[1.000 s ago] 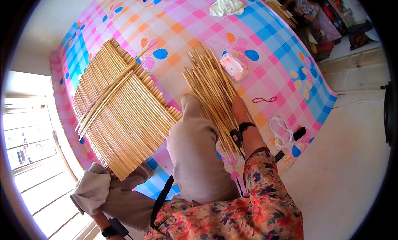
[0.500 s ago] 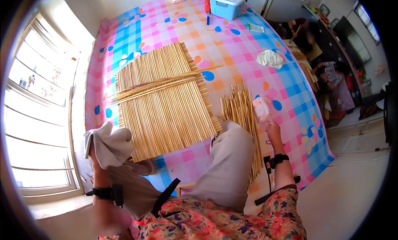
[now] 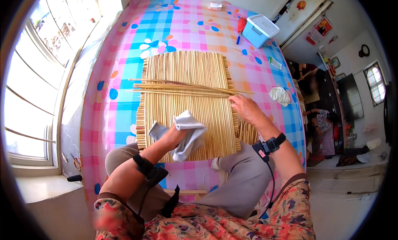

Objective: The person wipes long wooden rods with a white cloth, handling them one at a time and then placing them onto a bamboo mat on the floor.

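A mat of straw-coloured sticks point(image 3: 186, 70) lies in front of me on the checked sheet. Across its middle run several loose thin sticks point(image 3: 178, 89), their ends sticking out past both sides. My left hand point(image 3: 176, 137) is closed around a crumpled grey cloth point(image 3: 192, 130), held over the near half of the mat. At the mat's right edge, my right hand point(image 3: 245, 107) has its fingertips pinched at the loose sticks; the exact grip is partly hidden. A bundle of sticks point(image 3: 248, 132) lies beside the mat, partly covered by my right arm and knee.
A crumpled white cloth point(image 3: 280, 96) and a green-and-white packet point(image 3: 275, 63) lie to the right. Farther back are a blue lidded bin point(image 3: 256, 34), a blue pen-like object point(image 3: 238, 40) and a white pack point(image 3: 214, 6). Scissors point(image 3: 77, 162) lie by the window. Two people point(image 3: 321, 120) sit beyond the sheet.
My left hand has brought the grey cloth from the left side over the mat. My right hand has moved from beside the bundle to the loose sticks. The view has turned.
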`<state>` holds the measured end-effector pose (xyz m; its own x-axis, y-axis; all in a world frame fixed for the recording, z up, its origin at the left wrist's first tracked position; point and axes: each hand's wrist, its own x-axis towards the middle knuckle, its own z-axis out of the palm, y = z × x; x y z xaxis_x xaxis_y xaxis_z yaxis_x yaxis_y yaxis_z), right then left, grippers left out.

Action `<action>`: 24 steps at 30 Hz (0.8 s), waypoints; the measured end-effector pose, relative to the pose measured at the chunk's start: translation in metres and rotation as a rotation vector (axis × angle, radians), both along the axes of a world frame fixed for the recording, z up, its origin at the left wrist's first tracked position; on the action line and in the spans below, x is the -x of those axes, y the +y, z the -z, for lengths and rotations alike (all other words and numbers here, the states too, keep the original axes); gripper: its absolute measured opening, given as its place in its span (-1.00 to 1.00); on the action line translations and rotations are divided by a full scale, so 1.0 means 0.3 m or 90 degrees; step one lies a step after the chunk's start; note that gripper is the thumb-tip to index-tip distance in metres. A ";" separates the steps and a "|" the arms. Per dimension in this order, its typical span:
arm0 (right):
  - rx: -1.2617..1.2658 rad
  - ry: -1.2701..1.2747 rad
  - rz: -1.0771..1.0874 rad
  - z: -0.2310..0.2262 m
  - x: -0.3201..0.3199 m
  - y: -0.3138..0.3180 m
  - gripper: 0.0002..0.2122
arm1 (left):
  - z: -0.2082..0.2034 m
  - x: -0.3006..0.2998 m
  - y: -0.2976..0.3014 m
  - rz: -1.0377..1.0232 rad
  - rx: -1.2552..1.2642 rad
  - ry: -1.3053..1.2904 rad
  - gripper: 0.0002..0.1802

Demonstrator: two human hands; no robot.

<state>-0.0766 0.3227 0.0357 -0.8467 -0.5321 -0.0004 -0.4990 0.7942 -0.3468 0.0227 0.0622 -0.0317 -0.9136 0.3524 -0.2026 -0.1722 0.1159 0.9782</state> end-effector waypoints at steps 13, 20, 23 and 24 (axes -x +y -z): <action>-0.184 0.203 -0.059 0.340 0.130 -0.286 -0.80 | -0.040 -0.019 -0.027 -0.107 -0.168 -0.047 -0.76; -0.242 0.232 -0.035 0.356 0.137 -0.301 -0.89 | -0.060 -0.010 -0.018 -0.147 -0.233 -0.044 -0.82; -0.264 0.247 -0.042 0.367 0.127 -0.281 -0.93 | -0.068 -0.004 -0.015 -0.149 -0.218 -0.030 -0.81; -0.266 0.230 -0.040 0.370 0.111 -0.285 -0.92 | -0.057 0.000 -0.010 -0.157 -0.244 -0.061 -0.81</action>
